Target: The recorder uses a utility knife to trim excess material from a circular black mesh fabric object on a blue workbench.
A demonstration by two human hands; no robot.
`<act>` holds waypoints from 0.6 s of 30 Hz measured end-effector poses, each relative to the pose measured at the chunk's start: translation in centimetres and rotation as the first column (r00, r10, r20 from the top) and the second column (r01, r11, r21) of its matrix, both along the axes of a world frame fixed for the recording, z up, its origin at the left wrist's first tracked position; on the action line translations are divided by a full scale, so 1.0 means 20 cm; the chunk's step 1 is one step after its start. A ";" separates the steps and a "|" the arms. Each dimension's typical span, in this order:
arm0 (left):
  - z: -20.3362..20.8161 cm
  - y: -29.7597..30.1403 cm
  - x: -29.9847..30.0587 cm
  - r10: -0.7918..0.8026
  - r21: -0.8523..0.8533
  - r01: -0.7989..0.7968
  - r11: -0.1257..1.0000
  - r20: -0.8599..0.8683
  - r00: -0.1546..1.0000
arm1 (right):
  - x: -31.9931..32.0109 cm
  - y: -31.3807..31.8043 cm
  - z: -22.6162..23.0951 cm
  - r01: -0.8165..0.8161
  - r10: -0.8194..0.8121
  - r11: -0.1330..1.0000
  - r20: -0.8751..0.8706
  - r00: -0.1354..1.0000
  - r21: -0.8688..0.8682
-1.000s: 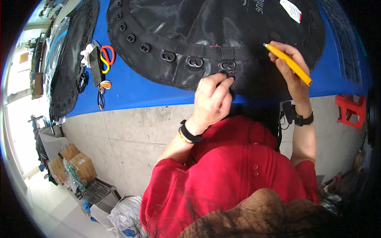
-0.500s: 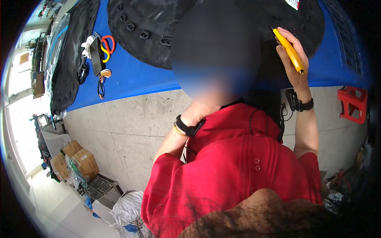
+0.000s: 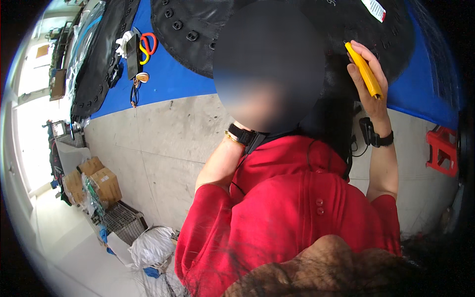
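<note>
A grey floor (image 3: 158, 133) lies on the near side of the blue tabletop (image 3: 173, 84). On the tabletop lies the black mat (image 3: 341, 24). Fittings (image 3: 192, 35) are in place along its visible left edge; blur masks the centre, so outstanding work cannot be determined. The right hand (image 3: 372, 101) has its fingers closed around the yellow tool (image 3: 364, 72), tip over the mat's right part. The left hand (image 3: 257, 104) is blurred, near the mat; its grip cannot be determined.

A slim yellow tool (image 3: 365, 73) slants above the flat black sheet (image 3: 344, 22)

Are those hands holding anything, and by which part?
The right hand holds a yellow pen-shaped tool by its barrel; the left hand is too blurred to tell.
</note>
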State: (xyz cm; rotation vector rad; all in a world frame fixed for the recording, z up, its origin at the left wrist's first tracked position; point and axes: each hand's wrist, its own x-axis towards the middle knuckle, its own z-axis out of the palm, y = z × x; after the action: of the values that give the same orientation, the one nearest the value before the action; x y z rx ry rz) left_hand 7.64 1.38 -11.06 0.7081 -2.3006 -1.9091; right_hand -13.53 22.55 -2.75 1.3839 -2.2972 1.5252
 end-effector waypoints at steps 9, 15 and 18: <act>0.03 -0.10 -0.03 -0.015 -0.337 0.044 0.940 0.087 0.996 | -0.08 0.01 0.00 -0.104 0.106 0.994 -0.086 0.991 0.023; -0.06 -0.13 -0.05 -0.060 -0.364 0.073 0.929 0.047 0.997 | -0.06 0.00 0.00 -0.042 0.050 0.998 0.213 0.976 -0.044; -0.13 -0.15 -0.04 -0.115 -0.367 0.129 0.921 0.061 0.992 | -0.06 -0.01 -0.02 -0.036 0.047 0.997 0.175 0.983 -0.066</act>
State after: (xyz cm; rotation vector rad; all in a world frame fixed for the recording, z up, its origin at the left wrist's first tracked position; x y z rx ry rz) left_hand 6.76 -1.53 -13.63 0.5709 -2.6768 -1.4397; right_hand -14.73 22.44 -3.20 1.3397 -2.3078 1.7841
